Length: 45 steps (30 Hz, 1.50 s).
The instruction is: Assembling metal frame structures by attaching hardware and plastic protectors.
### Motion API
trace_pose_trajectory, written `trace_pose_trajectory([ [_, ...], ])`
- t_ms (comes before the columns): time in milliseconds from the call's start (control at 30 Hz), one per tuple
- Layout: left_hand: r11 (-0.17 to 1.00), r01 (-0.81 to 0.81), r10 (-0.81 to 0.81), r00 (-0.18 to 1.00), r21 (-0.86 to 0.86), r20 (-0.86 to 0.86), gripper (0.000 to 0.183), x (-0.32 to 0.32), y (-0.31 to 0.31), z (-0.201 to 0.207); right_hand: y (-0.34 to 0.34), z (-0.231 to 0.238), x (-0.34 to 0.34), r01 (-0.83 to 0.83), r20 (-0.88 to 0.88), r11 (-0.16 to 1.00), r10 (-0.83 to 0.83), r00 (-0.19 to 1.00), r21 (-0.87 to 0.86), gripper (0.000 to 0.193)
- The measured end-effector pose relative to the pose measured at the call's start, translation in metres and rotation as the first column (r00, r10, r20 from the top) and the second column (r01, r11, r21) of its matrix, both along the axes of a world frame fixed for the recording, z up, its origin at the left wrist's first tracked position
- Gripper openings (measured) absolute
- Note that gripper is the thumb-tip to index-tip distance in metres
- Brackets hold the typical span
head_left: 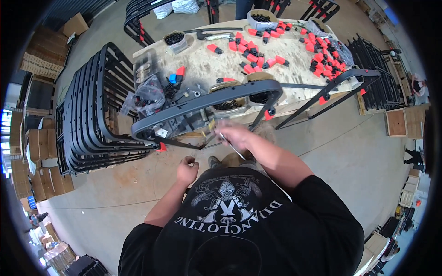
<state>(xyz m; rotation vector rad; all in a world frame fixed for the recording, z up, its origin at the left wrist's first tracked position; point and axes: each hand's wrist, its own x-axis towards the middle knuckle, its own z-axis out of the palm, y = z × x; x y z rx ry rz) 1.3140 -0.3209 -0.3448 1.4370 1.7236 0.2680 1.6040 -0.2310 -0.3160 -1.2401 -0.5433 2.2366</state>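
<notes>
A dark grey curved metal frame point(207, 99) lies across the near edge of a plywood workbench point(276, 55). My right hand point(232, 134) is blurred just below the frame's middle and grips a thin silvery tool point(235, 149) that sticks out downward. My left hand point(186, 170) hangs lower, near my chest, with the fingers curled around something small that I cannot make out. A red end cap point(161, 147) sits on the frame's lower left leg.
Many red and black plastic caps point(258, 50) litter the bench, with tubs of black parts point(175, 39) and bags of hardware point(147, 94). A stack of black frames point(92, 110) stands to the left, another point(373, 73) to the right. Cardboard boxes point(39, 55) line the left wall.
</notes>
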Motion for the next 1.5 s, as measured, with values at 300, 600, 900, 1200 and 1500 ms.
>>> trace_pose_trajectory([
  [300,0.995,-0.101,0.100,0.993,-0.018,-0.063,0.033,-0.093,-0.021,0.027,0.008,-0.043,-0.073,0.253,0.433,0.936,-0.339,0.836,0.244,0.021],
  [600,0.851,-0.439,0.315,0.865,0.288,0.391,0.043,-0.095,0.034,-0.026,-0.066,-0.026,-0.024,0.138,0.641,0.936,-0.325,0.695,0.324,0.029],
  [900,0.825,-0.413,0.417,0.905,0.385,0.078,0.050,-0.067,0.084,0.017,-0.049,-0.026,0.119,0.133,0.776,0.766,-0.629,-0.045,0.629,0.054],
  [1200,0.789,-0.373,0.308,0.928,0.488,0.211,0.036,-0.092,0.101,-0.027,-0.009,0.021,0.146,-0.135,0.972,0.970,-0.180,0.150,0.200,0.056],
  [1500,0.905,-0.405,0.426,0.849,-0.134,0.312,0.013,-0.089,0.096,0.019,-0.018,0.021,0.155,-0.131,0.882,0.974,-0.106,0.460,0.185,0.038],
])
